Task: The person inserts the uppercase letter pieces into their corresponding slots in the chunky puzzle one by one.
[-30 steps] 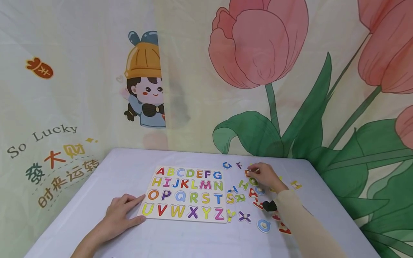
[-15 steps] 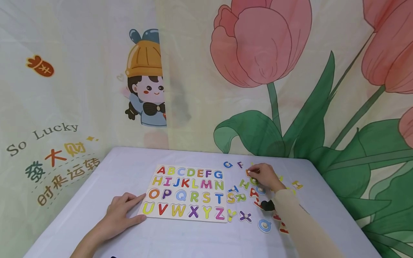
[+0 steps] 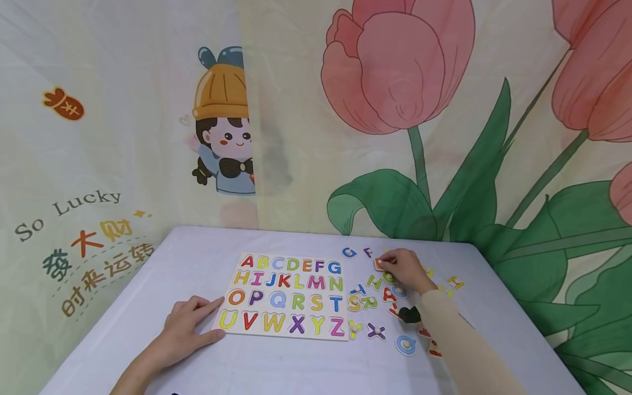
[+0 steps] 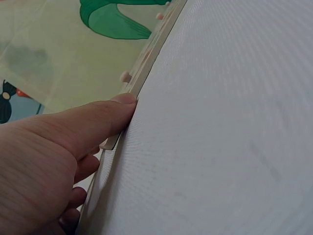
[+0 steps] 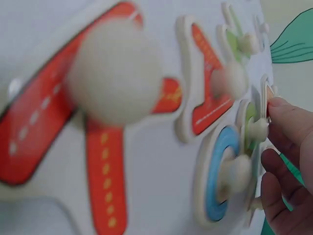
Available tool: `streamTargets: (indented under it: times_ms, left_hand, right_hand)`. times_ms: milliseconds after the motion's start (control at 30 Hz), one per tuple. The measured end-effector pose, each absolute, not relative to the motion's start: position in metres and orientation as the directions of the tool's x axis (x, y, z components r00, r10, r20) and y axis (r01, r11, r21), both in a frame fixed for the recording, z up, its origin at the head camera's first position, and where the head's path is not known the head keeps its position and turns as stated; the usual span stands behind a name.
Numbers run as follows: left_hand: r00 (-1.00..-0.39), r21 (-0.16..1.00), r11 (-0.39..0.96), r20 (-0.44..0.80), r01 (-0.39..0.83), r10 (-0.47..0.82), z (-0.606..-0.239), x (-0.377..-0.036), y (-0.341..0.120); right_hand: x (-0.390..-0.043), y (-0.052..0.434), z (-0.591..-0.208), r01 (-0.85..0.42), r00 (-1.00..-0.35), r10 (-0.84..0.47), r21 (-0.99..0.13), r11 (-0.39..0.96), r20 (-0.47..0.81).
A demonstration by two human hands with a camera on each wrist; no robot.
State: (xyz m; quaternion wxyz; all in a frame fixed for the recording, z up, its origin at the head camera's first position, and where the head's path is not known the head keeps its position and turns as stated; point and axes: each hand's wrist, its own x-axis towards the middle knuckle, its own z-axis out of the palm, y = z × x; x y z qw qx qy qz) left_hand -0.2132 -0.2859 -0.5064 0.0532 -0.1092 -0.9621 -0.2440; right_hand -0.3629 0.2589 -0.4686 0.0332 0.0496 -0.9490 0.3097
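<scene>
Overall, a tulip-printed backdrop (image 3: pixel 291 82) is seen behind a table (image 3: pixel 276 367) that is covered in white. On it a board (image 3: pixel 327 332) is laid flat, marked with letters in four rows. Its left edge is touched by the left hand (image 3: pixel 182 329), with index finger and thumb extended and nothing grasped. Well to the right of the board, an orange piece (image 3: pixel 379 264) is pinched at the fingertips of the right hand (image 3: pixel 406 270); its letter is partly covered. Around that hand loose letters are scattered: a blue Q (image 3: pixel 406 345) and a purple X (image 3: pixel 376 331) nearer the front, a red A (image 3: pixel 389 294) just beside, a purple F (image 3: pixel 367 252) farther back. On the pieces, round knobs (image 5: pixel 232 81) are fixed.
</scene>
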Motion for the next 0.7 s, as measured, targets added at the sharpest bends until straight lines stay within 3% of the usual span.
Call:
streamTargets:
  times_ms: [333, 700]
  left_hand:
    - [-0.972, 0.461, 0.856, 0.156, 0.231, 0.179, -0.506, -0.213, -0.287]
    - [-0.969, 0.460, 0.855, 0.166, 0.239, 0.181, -0.508, -0.213, -0.287]
  right_hand:
    - [-0.362, 0.214, -0.446, -0.222, -0.975, -0.162, -0.572, 0.790, 0.154]
    - [-0.359, 0.144, -0.448, -0.244, -0.970, -0.198, -0.618, 0.747, 0.143]
